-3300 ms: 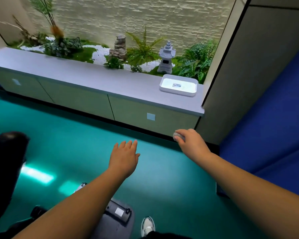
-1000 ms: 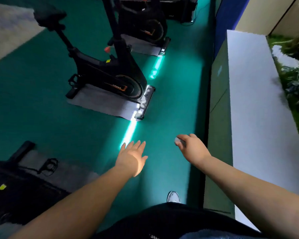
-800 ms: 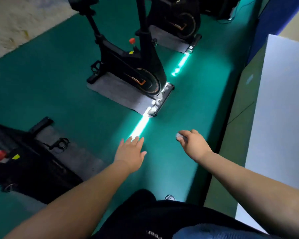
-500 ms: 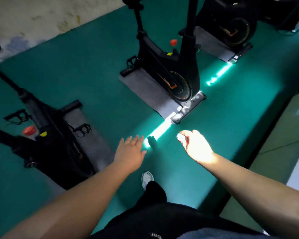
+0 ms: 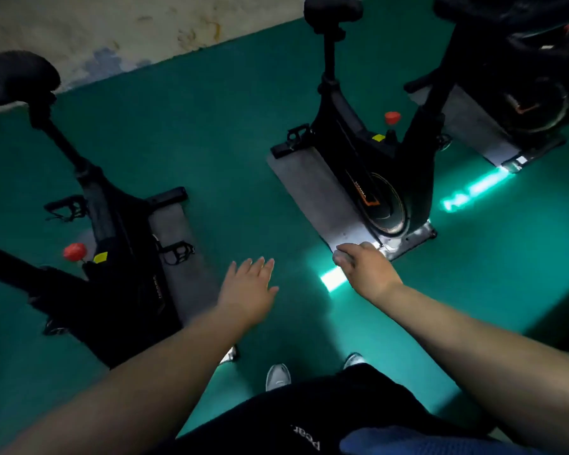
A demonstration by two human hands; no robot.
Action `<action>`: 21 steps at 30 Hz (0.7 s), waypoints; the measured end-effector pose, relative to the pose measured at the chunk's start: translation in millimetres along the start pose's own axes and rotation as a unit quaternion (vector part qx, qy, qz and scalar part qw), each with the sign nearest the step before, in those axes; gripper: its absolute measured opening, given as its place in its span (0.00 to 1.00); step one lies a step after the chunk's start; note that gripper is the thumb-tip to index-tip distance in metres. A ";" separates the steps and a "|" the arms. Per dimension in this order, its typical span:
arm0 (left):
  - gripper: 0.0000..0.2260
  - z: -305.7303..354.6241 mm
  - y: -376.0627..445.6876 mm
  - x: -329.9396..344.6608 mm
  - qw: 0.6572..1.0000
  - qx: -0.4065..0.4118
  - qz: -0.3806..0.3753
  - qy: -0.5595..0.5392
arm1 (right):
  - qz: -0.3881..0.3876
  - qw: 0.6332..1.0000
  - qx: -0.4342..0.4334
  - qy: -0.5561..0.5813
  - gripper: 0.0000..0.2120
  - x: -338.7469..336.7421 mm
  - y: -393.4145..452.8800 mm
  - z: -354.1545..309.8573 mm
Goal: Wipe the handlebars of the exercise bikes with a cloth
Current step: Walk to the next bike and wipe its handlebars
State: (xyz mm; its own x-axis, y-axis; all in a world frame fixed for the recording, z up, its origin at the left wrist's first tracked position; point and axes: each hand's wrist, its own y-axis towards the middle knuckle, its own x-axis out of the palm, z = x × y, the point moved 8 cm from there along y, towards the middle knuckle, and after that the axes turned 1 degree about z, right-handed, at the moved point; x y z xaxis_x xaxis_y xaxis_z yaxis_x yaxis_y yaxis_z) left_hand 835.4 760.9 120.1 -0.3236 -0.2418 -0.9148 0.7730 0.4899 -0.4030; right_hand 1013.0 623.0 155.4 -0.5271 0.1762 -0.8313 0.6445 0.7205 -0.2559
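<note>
Three black exercise bikes stand on grey mats: one at the left (image 5: pixel 112 231), one in the middle (image 5: pixel 368 165), one at the top right (image 5: pixel 523 77). Their handlebars are hidden or out of frame. My right hand (image 5: pixel 367 269) is curled around a small grey bunched cloth (image 5: pixel 339 257), only a bit of which shows at the fingertips. It hovers in front of the middle bike's base. My left hand (image 5: pixel 248 292) is held out flat, fingers straight, holding nothing, above the floor beside the left bike's mat.
Green floor (image 5: pixel 211 126) runs between the bikes, with bright strips of light (image 5: pixel 473 188) along it. A pale worn wall (image 5: pixel 112 21) lies beyond the bikes. Each bike has a red knob (image 5: pixel 75 251) and pedals. My shoes (image 5: pixel 277 376) and dark trousers show below.
My view has swung left from the counter and garden to the row of bikes. Both hands keep the same pose, the right still gripping the cloth.
</note>
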 end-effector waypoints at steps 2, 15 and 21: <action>0.28 -7.0 11.9 -5.9 1.000 -0.031 0.002 -0.004 | -0.010 0.999 -0.030 -0.006 0.12 -7.1 28.7 -8.9; 0.27 -36.2 40.1 -33.4 0.955 -0.276 0.031 -0.106 | -0.134 0.964 -0.222 -0.055 0.16 -22.0 170.7 -62.0; 0.27 -63.8 31.7 -37.2 0.929 -0.345 0.033 -0.132 | -0.184 0.942 -0.271 -0.074 0.18 3.4 207.4 -116.1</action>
State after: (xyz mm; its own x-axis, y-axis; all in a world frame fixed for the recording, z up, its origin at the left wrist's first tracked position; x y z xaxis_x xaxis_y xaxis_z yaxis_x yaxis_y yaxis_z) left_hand 837.1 838.9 139.6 -0.0723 -0.3453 -0.9357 0.2242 0.9085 -0.3526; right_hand 1080.6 850.9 156.8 -0.5512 -0.2187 -0.8052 0.0346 0.9582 -0.2840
